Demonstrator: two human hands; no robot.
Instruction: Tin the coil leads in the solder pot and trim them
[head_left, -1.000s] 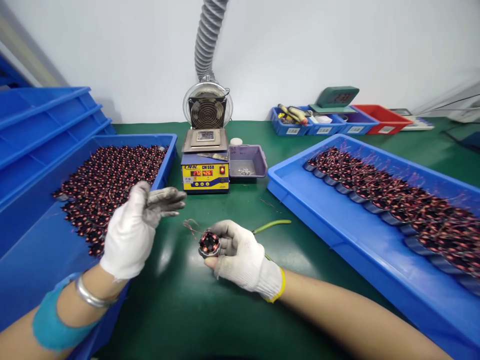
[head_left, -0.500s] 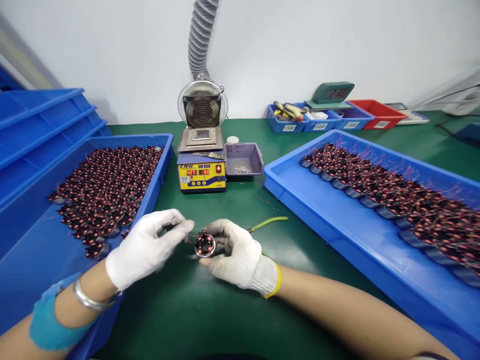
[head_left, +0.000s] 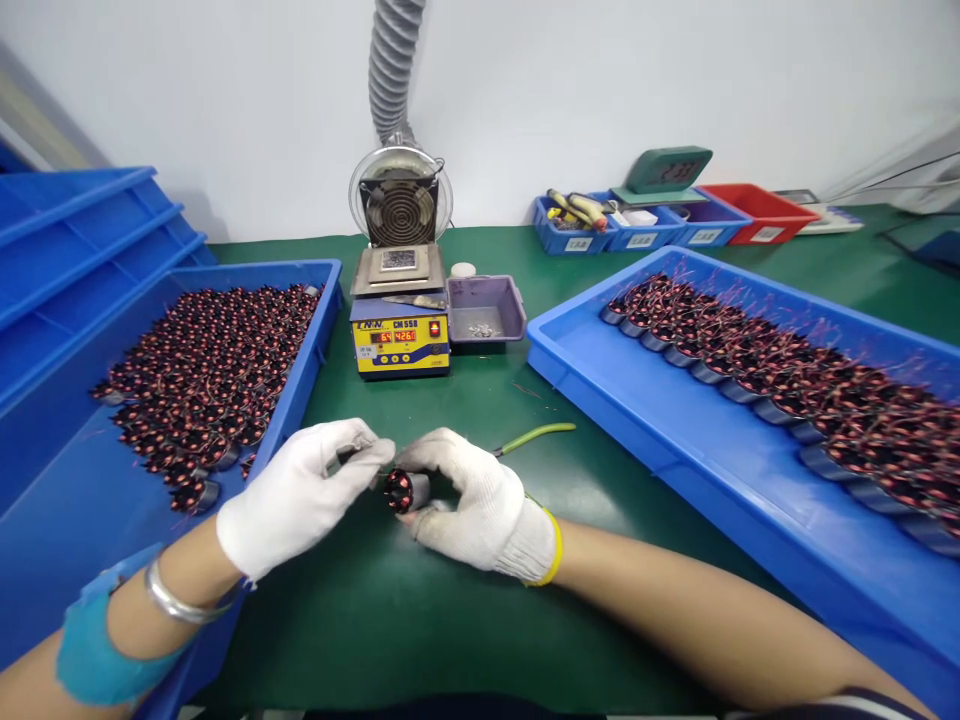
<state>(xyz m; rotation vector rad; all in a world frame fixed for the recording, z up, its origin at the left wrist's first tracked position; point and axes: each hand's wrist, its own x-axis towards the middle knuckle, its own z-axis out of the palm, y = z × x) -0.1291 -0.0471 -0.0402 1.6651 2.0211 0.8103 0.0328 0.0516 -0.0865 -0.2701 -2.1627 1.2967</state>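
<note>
Both my hands wear white knit gloves. My right hand (head_left: 480,505) grips a small round motor stator (head_left: 400,490) with red copper windings, its face turned to the left. My left hand (head_left: 300,495) has its thumb and forefinger pinched on the thin wire leads at the stator's left side. The two hands meet low over the green mat (head_left: 420,620), just right of the left blue tray (head_left: 67,530).
The left tray holds several wound stators (head_left: 210,370); the right blue tray (head_left: 675,440) holds rows of them (head_left: 787,380). A yellow solder pot (head_left: 400,335) with a fan and duct stands behind, beside a purple bin (head_left: 484,310). A green-handled tool (head_left: 536,433) lies near my right hand.
My left hand came down from an open raised pose and pinched the stator's leads. My right hand turned the stator so its face points left.
</note>
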